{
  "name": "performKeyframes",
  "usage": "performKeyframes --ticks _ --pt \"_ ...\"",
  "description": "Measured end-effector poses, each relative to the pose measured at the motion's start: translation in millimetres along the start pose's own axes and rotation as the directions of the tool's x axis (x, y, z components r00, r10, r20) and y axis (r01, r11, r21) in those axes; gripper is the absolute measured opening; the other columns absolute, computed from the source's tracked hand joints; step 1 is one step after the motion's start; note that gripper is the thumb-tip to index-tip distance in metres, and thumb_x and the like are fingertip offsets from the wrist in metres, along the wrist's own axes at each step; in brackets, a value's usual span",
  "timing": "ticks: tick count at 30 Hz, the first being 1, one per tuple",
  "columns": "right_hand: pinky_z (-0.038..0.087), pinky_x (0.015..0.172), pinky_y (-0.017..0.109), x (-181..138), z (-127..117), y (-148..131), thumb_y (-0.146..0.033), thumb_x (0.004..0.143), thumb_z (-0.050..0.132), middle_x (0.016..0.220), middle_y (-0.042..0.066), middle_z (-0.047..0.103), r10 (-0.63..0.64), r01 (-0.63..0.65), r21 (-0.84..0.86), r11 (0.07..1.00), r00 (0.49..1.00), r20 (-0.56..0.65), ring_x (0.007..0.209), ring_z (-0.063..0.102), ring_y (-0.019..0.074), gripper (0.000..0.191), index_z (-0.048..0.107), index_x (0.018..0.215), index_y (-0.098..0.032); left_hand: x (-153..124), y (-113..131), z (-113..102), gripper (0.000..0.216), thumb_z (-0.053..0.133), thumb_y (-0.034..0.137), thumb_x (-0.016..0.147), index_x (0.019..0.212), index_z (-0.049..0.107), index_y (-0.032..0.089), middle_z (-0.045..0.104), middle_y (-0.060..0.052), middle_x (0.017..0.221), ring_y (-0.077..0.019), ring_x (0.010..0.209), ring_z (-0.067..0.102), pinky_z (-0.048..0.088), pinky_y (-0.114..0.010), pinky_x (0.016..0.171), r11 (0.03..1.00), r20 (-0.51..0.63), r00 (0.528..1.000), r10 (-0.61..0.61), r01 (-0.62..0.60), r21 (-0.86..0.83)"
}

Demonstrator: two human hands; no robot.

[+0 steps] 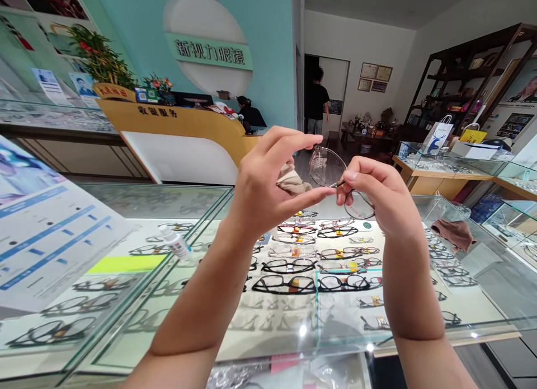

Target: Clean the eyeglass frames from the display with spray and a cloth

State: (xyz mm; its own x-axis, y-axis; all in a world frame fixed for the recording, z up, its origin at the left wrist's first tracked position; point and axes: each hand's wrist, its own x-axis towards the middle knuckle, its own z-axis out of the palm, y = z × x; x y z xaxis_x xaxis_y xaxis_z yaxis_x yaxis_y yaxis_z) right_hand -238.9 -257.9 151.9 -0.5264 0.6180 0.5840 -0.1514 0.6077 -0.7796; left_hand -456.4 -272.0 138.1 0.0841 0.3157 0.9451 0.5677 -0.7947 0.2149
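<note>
A pair of thin-rimmed eyeglasses (pixel 328 166) is held up in front of me, tilted, above the glass display counter. My left hand (pixel 268 176) grips one rim between its fingers at the top and its thumb below. A crumpled beige cloth (pixel 293 179) is tucked in the same hand, partly hidden by the fingers. My right hand (pixel 380 190) pinches the frame near the bridge, its thumb and fingers closed together. The other lens, with faint printing on it, shows just below those fingers.
Rows of eyeglasses (pixel 289 266) lie inside the glass counter (pixel 285 336). A small white bottle (pixel 175 242) and a printed board (pixel 50 226) stand on the left. A brown cloth (pixel 453 234) lies at right. Beyond are a reception desk (pixel 180 129), a seated person (pixel 250 115) and a standing person (pixel 316 101).
</note>
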Motion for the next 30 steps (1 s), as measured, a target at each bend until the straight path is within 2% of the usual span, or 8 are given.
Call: performKeyframes --ticks 4,7,9,10,14,17,26,30 --pt "0.054 0.079 0.032 -0.9 3.0 1.8 -0.05 0.104 0.061 0.084 0.001 0.064 -0.172 0.143 -0.202 0.969 0.976 -0.131 0.081 0.064 0.0156 0.034 0.059 0.087 -0.022 -2.4 -3.9 0.6 0.065 0.08 0.077 0.079 0.124 0.073 0.031 0.073 -0.008 0.114 -0.0258 0.095 0.067 0.055 -0.042 0.072 0.983 -0.081 0.99 0.117 -0.104 0.149" --pt "0.052 0.094 0.037 -3.4 5.5 2.0 -0.049 0.102 0.063 0.104 0.003 0.067 -0.397 0.248 -0.45 0.858 0.876 -0.273 0.099 0.065 0.0189 0.026 0.061 0.104 -0.022 -5.2 -2.2 -0.7 0.065 0.082 0.077 0.077 0.121 0.071 0.031 0.074 -0.006 0.111 -0.0251 0.095 0.068 0.055 -0.042 0.075 0.974 -0.214 0.972 0.101 -0.052 0.222" --pt "0.05 0.099 0.041 -5.9 6.5 1.1 -0.043 0.098 0.069 0.114 0.006 0.068 -0.508 0.276 -0.572 0.772 0.809 -0.294 0.109 0.065 0.0221 0.027 0.062 0.113 -0.022 -6.5 -1.5 -2.2 0.06 0.077 0.077 0.082 0.119 0.071 0.029 0.073 -0.005 0.107 -0.0247 0.095 0.068 0.054 -0.043 0.075 0.97 -0.295 0.954 0.053 0.021 0.243" --pt "0.05 0.101 0.043 -7.2 6.8 0.5 -0.042 0.097 0.071 0.118 0.006 0.068 -0.534 0.273 -0.617 0.738 0.795 -0.287 0.112 0.065 0.0236 0.03 0.062 0.117 -0.022 -6.9 -1.4 -3.0 0.058 0.074 0.077 0.086 0.118 0.071 0.028 0.073 -0.004 0.105 -0.0249 0.095 0.068 0.053 -0.044 0.075 0.968 -0.319 0.947 0.035 0.046 0.245" --pt "0.052 0.103 0.048 -10.8 8.4 -0.6 -0.044 0.098 0.07 0.121 0.007 0.068 -0.534 0.22 -0.725 0.653 0.812 -0.234 0.112 0.065 0.0265 0.036 0.061 0.128 -0.026 -7.0 -0.2 -5.8 0.055 0.069 0.077 0.09 0.115 0.073 0.028 0.072 -0.005 0.103 -0.0279 0.106 0.068 0.051 -0.046 0.074 0.972 -0.344 0.939 -0.013 0.093 0.216" --pt "0.052 0.102 0.048 -11.0 9.8 0.9 -0.042 0.101 0.069 0.118 0.006 0.069 -0.56 0.208 -0.751 0.627 0.79 -0.249 0.109 0.066 0.0259 0.032 0.064 0.128 -0.026 -7.0 4.3 -6.8 0.054 0.072 0.078 0.087 0.113 0.073 0.03 0.072 -0.005 0.101 -0.0286 0.104 0.067 0.052 -0.047 0.074 0.969 -0.344 0.939 -0.025 0.107 0.222" --pt "0.054 0.102 0.046 -9.2 8.4 6.8 -0.045 0.104 0.07 0.122 0.007 0.072 -0.548 0.161 -0.725 0.669 0.766 -0.336 0.113 0.068 0.0253 0.033 0.066 0.13 -0.025 -7.3 14.1 -7.9 0.051 0.076 0.075 0.084 0.113 0.076 0.033 0.072 -0.005 0.102 -0.0293 0.102 0.067 0.052 -0.048 0.074 0.966 -0.346 0.936 -0.062 0.144 0.215" --pt "0.055 0.1 0.046 -8.4 7.5 9.5 -0.044 0.103 0.071 0.125 0.006 0.072 -0.568 0.135 -0.747 0.651 0.74 -0.361 0.111 0.068 0.025 0.032 0.07 0.129 -0.026 -6.8 15.7 -7.8 0.053 0.076 0.077 0.084 0.116 0.078 0.035 0.074 -0.005 0.102 -0.0292 0.1 0.067 0.053 -0.049 0.075 0.966 -0.35 0.935 -0.059 0.141 0.214"
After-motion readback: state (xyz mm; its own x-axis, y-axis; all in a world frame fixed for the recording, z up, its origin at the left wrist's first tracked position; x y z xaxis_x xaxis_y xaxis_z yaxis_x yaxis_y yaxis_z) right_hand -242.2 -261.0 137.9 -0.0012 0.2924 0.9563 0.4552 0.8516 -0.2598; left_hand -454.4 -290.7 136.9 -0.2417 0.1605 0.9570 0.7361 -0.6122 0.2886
